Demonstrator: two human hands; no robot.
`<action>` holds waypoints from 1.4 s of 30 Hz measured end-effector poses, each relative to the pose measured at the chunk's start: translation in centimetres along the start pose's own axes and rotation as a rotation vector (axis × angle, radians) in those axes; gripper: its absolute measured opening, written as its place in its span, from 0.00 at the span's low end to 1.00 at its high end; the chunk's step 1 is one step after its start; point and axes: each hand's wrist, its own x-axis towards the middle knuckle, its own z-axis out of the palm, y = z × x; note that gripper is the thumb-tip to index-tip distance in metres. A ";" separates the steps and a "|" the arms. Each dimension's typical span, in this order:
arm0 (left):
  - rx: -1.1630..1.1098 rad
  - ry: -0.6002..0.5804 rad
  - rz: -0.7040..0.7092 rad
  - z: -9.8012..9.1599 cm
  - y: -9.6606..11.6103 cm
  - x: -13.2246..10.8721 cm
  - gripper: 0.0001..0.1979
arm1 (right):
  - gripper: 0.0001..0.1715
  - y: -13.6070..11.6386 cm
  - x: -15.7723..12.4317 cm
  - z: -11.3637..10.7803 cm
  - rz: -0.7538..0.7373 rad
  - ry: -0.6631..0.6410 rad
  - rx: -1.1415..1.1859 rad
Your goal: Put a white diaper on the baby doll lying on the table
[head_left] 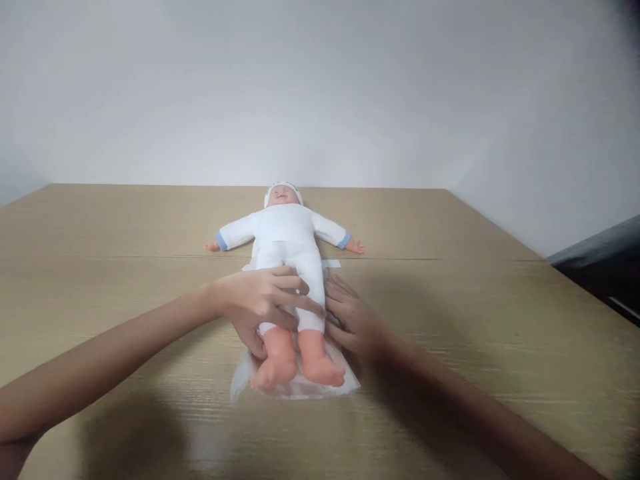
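Well, doll (286, 227) on table (150, 227), pale wall (300, 87).

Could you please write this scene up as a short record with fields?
Doll: lying face-up, arms spread, feet toward the camera
Clothing: white outfit with blue cuffs, white cap
Left hand: across the doll's legs
Right hand: beside the doll's leg
Sheet: thin, pale, partly beneath the legs
Surface: wooden table
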 end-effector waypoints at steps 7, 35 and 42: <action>-0.017 -0.049 -0.079 1.8 1.4 -1.5 0.18 | 0.24 -0.5 -2.4 1.3 0.212 0.099 0.171; -0.122 0.149 -0.666 3.3 8.7 -6.3 0.18 | 0.41 -0.8 -1.8 0.2 0.347 0.158 0.189; -0.129 0.093 -0.669 2.3 8.7 -8.1 0.21 | 0.26 -1.1 -2.6 0.9 -0.370 0.186 -0.412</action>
